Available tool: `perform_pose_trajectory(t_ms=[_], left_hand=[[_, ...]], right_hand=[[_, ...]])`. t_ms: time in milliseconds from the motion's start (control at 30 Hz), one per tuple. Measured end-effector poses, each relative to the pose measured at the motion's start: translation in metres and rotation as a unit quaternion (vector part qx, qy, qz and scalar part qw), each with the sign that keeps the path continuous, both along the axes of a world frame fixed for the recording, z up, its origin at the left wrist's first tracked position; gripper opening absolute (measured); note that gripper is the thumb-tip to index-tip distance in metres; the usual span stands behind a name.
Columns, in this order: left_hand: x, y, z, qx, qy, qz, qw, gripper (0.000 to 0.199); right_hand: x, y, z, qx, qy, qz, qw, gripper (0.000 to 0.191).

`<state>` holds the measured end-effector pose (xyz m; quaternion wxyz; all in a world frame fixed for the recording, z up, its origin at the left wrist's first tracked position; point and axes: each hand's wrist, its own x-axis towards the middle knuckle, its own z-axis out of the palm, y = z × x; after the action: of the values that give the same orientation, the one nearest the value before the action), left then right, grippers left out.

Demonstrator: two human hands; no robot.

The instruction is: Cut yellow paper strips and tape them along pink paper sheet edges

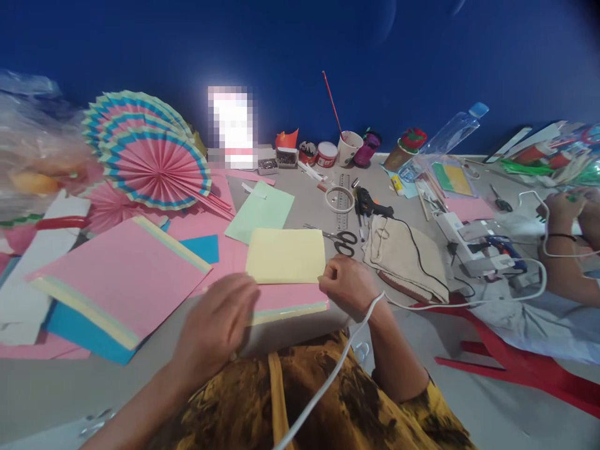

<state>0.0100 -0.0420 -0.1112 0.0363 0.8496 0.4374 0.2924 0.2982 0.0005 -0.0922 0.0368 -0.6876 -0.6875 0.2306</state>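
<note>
A folded yellow paper (285, 255) lies in front of me, on top of a pink sheet (290, 296) with green and yellow edge strips. My left hand (222, 312) is at the yellow paper's left lower corner, its fingers pressed together. At the right lower corner, my right hand (349, 282) pinches the paper's edge between thumb and curled fingers. Whether the left fingers grip the paper is hidden. Black-handled scissors (344, 242) lie just beyond my right hand. A pale green paper (260, 212) is behind the yellow one.
Pleated pink fans (157, 169) and a pink striped sheet (124, 275) are at left. To the right lie a glue gun (375, 205), a folded cloth (405, 256) and a power strip (469, 247). A white cable crosses my right wrist. Another person's hands are far right.
</note>
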Motion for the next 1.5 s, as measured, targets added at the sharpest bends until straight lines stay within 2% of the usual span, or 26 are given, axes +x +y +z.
perform_pose_trajectory(t_ms=[67, 167, 267, 367, 533, 867, 967, 1067, 1133, 1167, 1267, 1300, 1400, 1500], left_hand=[[0.015, -0.001, -0.008, 0.006, -0.001, -0.097, 0.995, 0.053], [0.033, -0.002, -0.026, 0.013, 0.008, -0.137, 0.990, 0.054], [0.039, -0.004, -0.041, 0.002, 0.046, -0.132, 0.990, 0.051], [0.035, -0.007, -0.048, -0.001, 0.094, -0.123, 0.988, 0.051], [0.027, -0.009, -0.050, 0.007, 0.115, -0.099, 0.988, 0.048], [0.022, -0.006, -0.055, 0.004, 0.110, -0.115, 0.987, 0.063], [0.022, -0.005, -0.056, 0.007, 0.105, -0.118, 0.987, 0.061], [0.023, -0.005, -0.056, 0.002, 0.106, -0.121, 0.987, 0.063], [0.024, -0.005, -0.056, 0.002, 0.107, -0.121, 0.987, 0.063], [0.025, -0.005, -0.056, 0.005, 0.109, -0.121, 0.987, 0.063], [0.026, -0.004, -0.055, 0.023, 0.118, -0.123, 0.985, 0.061], [0.026, -0.004, -0.055, 0.027, 0.121, -0.124, 0.984, 0.061], [0.024, -0.004, -0.055, 0.028, 0.127, -0.124, 0.984, 0.062], [0.023, -0.003, -0.055, 0.031, 0.135, -0.118, 0.983, 0.067]], right_hand=[[0.000, 0.000, 0.001, 0.000, -0.001, -0.002, 1.000, 0.016], [-0.001, 0.000, 0.001, 0.004, -0.003, -0.004, 1.000, 0.016], [-0.001, -0.001, 0.001, 0.009, -0.006, -0.003, 1.000, 0.016], [-0.001, -0.001, 0.001, 0.009, -0.004, -0.006, 1.000, 0.016], [0.000, 0.000, 0.001, 0.009, 0.011, 0.001, 1.000, 0.016], [0.001, -0.004, -0.002, 0.033, 0.044, -0.001, 0.998, 0.017], [0.010, -0.007, -0.007, 0.067, 0.029, -0.044, 0.996, 0.012], [0.018, -0.017, -0.009, 0.152, 0.044, -0.063, 0.985, 0.016], [0.016, -0.028, -0.009, 0.219, 0.079, -0.019, 0.972, 0.023], [0.011, -0.034, -0.009, 0.242, 0.099, 0.024, 0.965, 0.025], [-0.012, -0.048, -0.013, 0.241, 0.163, 0.208, 0.934, 0.031], [-0.020, -0.051, -0.016, 0.237, 0.172, 0.250, 0.923, 0.035], [-0.034, -0.055, -0.029, 0.239, 0.142, 0.273, 0.921, 0.054], [-0.027, -0.060, -0.044, 0.237, 0.087, 0.265, 0.931, 0.067]])
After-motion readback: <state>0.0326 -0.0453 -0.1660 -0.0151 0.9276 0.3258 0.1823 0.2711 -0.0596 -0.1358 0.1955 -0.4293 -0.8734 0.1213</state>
